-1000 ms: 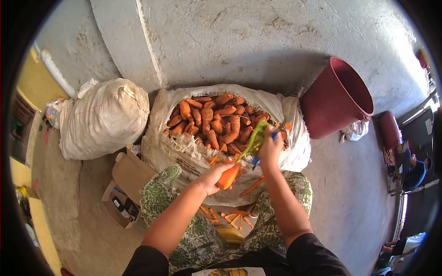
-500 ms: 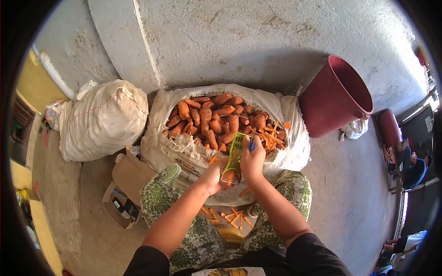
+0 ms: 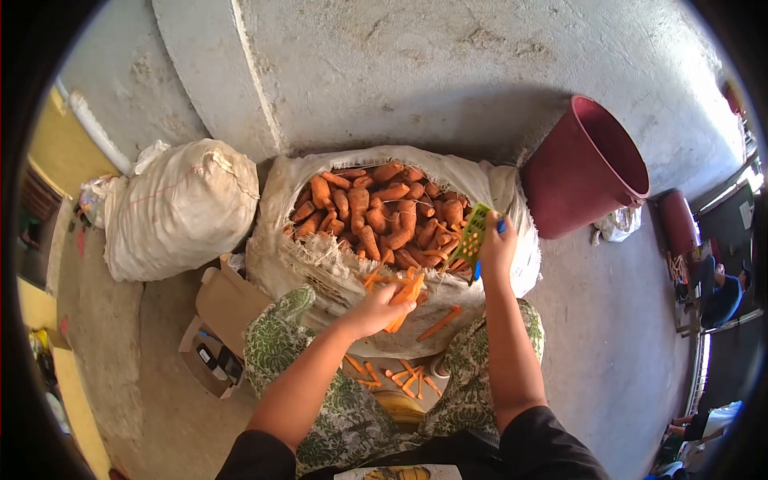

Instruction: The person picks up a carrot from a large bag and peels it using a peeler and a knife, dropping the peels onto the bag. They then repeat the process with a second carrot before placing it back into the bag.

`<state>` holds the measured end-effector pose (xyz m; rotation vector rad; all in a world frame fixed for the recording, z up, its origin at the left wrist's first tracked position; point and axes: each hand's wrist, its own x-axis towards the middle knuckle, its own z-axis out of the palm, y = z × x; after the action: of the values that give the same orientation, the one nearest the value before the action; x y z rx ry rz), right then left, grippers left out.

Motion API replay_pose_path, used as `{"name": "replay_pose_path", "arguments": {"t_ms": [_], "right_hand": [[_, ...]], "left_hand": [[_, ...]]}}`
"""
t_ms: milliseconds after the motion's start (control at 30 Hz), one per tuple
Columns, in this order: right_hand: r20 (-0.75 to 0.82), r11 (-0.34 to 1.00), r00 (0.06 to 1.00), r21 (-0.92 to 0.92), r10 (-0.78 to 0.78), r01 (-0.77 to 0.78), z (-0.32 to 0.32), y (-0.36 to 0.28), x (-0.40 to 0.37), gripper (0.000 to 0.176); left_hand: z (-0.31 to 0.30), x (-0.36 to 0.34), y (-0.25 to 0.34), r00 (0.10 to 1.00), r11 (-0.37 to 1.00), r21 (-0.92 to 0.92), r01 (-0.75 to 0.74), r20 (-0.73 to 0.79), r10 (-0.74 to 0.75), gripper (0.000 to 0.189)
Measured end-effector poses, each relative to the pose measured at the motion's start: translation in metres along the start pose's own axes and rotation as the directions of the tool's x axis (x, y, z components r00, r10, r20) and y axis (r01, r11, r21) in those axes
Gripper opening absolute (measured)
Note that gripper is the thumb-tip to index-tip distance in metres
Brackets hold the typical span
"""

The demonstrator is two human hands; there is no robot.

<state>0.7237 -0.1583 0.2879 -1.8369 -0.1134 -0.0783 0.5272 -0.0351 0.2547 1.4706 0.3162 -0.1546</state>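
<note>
My left hand (image 3: 374, 310) is wrapped round a partly peeled carrot (image 3: 406, 298), bright orange, above the near edge of the sack. My right hand (image 3: 498, 244) grips a flat green hand grater (image 3: 472, 234) with holes and blue parts, tilted over the sack's right side, apart from the carrot. Beneath both lies an open white woven sack (image 3: 512, 208) full of unpeeled carrots (image 3: 376, 212). Orange peel strips (image 3: 440, 322) lie on the sack's front and right side.
A dark red bin (image 3: 576, 176) leans right of the sack, by the wall. Left stands a full white sack (image 3: 180, 212), with an open cardboard box (image 3: 228, 300) in front. More peel strips (image 3: 412, 378) lie on the floor between my legs. People sit at the far right.
My right hand has drawn the grater away from the carrot, up and to the right. My left hand still holds the carrot, now turned and more exposed. A strip near my right knee shows longer.
</note>
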Motion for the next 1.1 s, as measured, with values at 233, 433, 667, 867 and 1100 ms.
{"name": "replay_pose_path", "arguments": {"t_ms": [233,433,667,867,1100], "right_hand": [[0.697,0.827,0.716,-0.425,0.039,0.368,-0.014,-0.002,-0.043,0.026],[0.78,0.774,0.609,-0.474,0.147,0.42,-0.012,0.0,-0.093,0.028],[0.763,0.812,0.646,-0.397,0.033,0.428,-0.002,0.008,-0.096,0.029],[0.753,0.843,0.643,-0.431,0.139,0.322,0.008,0.032,-0.088,0.029],[0.903,0.969,0.428,-0.145,0.046,0.201,0.044,0.08,-0.105,0.025]], "left_hand": [[-0.016,0.0,0.009,0.975,0.751,0.658,0.058,-0.199,0.1,0.034],[-0.016,0.0,0.015,0.957,0.745,0.661,0.09,-0.263,0.118,0.031],[-0.011,-0.004,0.025,0.957,0.735,0.675,0.064,-0.25,0.147,0.032],[-0.011,-0.011,0.028,0.922,0.727,0.651,-0.219,-0.105,0.372,0.024],[-0.004,-0.007,0.025,0.802,0.785,0.284,-0.55,-0.081,0.592,0.018]]}}
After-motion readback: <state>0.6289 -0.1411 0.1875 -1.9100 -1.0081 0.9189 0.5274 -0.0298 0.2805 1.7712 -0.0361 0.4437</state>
